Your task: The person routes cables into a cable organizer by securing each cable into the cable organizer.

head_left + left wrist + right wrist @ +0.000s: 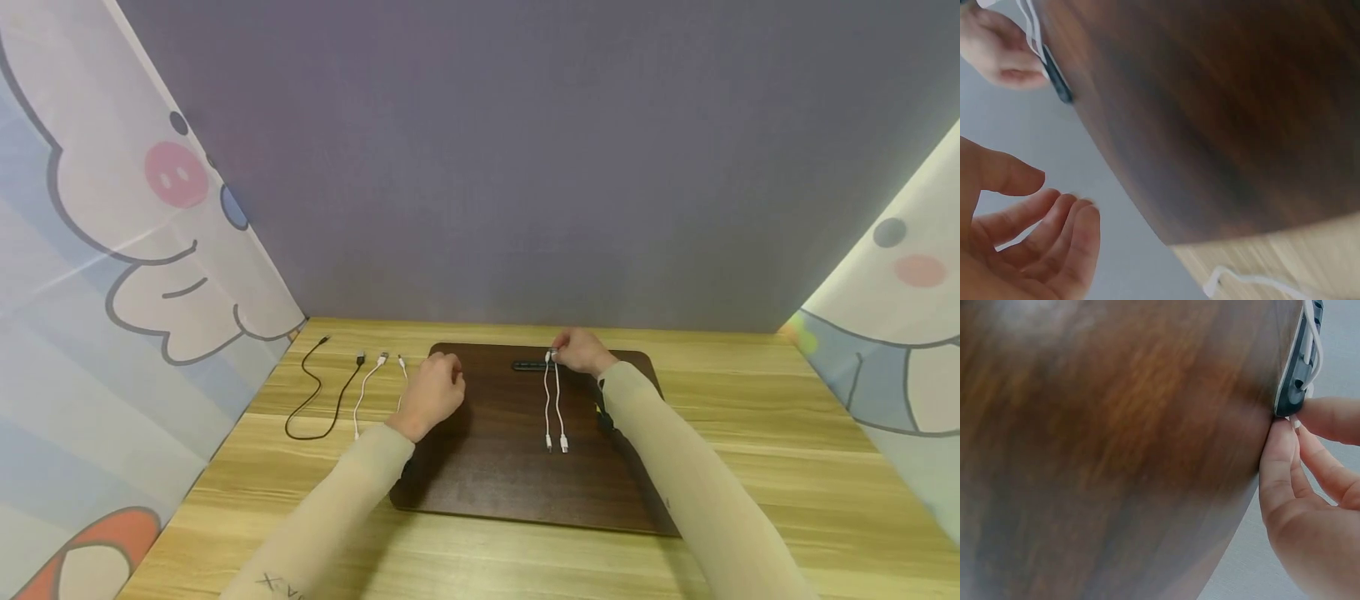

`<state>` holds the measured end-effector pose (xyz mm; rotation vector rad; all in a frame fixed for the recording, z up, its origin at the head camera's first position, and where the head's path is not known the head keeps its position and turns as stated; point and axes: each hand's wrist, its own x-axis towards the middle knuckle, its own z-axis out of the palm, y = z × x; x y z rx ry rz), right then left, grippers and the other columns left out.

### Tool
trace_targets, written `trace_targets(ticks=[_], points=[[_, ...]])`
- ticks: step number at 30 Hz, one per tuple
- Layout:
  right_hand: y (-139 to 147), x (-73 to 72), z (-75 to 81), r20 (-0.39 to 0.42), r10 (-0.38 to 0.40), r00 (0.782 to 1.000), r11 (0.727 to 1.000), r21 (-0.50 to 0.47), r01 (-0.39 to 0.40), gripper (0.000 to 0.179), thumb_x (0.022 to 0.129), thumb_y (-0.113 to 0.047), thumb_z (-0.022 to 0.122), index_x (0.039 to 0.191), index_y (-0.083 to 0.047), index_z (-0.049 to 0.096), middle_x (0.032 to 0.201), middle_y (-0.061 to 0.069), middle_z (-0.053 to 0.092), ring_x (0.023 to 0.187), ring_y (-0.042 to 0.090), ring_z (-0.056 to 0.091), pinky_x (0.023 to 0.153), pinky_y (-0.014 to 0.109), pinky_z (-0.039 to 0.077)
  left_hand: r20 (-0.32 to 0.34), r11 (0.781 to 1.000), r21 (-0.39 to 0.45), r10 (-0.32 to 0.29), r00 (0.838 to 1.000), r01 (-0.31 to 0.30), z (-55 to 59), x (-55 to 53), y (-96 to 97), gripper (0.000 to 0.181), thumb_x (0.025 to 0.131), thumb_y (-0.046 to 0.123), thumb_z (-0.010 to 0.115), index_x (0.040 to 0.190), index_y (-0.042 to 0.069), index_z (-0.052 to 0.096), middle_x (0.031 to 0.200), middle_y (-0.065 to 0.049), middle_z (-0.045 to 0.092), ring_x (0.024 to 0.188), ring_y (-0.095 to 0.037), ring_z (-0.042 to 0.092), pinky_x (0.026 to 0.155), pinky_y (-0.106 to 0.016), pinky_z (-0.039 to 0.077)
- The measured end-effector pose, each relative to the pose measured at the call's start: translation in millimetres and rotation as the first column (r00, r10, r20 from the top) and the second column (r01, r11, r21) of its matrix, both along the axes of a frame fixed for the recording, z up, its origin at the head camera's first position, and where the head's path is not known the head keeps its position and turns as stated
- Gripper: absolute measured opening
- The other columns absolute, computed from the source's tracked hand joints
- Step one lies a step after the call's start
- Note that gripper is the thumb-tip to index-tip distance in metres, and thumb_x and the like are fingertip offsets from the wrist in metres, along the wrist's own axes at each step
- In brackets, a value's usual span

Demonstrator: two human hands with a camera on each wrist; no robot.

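Note:
Over the back edge of a dark brown board [487, 450], my right hand [579, 350] pinches at the plug end of a white USB cable [558, 400]. Thumb and fingers meet at the end of a black slotted cable holder [528, 365], with a small white bit between them in the right wrist view. A second white cable [546, 400] runs beside the first, both hanging from the holder toward me. My left hand [435, 385] hovers over the board's left side, fingers loosely bent and holding nothing; its thumb stays apart from the fingertips in the left wrist view.
Left of the board, a black cable [318, 383] lies curved on the wooden table [247, 492]. Beside it is a white cable [362, 392], and another white cable [402, 367] is partly hidden by my left hand. A grey panel [480, 167] rises behind.

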<state>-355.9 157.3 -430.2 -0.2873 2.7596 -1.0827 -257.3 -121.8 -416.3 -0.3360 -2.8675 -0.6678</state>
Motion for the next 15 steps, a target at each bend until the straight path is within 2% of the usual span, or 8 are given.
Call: trace_targets(ticks=[8,12,15], points=[[0.0,-0.8,-0.4,-0.007,0.001,1.0,1.0,0.001,-0.001,0.017,0.091,-0.004,0.065,0.104,0.006,0.065,0.1,0.017,0.064,0.092,0.03,0.058,0.083,0.042,0.05,-0.077,0.997,-0.037,0.065,0.995,-0.068,-7.5,-25.6,-30.6,0.015,0.094,0.001,0.062,0.107,-0.004,0.068,0.097,-0.016,0.065,0.086,-0.032,0.064,0.074,-0.044,0.056],[0.5,-1.1,-1.3,-0.002,-0.003,1.0,1.0,0.002,0.003,0.016,0.092,-0.005,0.065,0.104,0.006,0.065,0.101,0.017,0.064,0.093,0.03,0.059,0.083,0.043,0.05,-0.081,0.991,-0.073,0.106,0.991,-0.112,-9.4,-36.1,-44.6,0.022,0.096,0.003,0.062,0.115,-0.005,0.068,0.108,-0.02,0.066,0.094,-0.036,0.066,0.078,-0.047,0.057],[0.7,-0.7,-1.4,-0.002,-0.006,1.0,1.0,0.004,0.006,0.015,0.091,-0.005,0.066,0.103,0.005,0.065,0.099,0.016,0.064,0.091,0.029,0.058,0.081,0.042,0.05,-0.06,0.984,-0.097,0.143,0.988,-0.148,-8.9,-41.5,-52.5,0.026,0.097,0.006,0.062,0.12,-0.005,0.066,0.114,-0.022,0.065,0.098,-0.038,0.066,0.08,-0.05,0.057]])
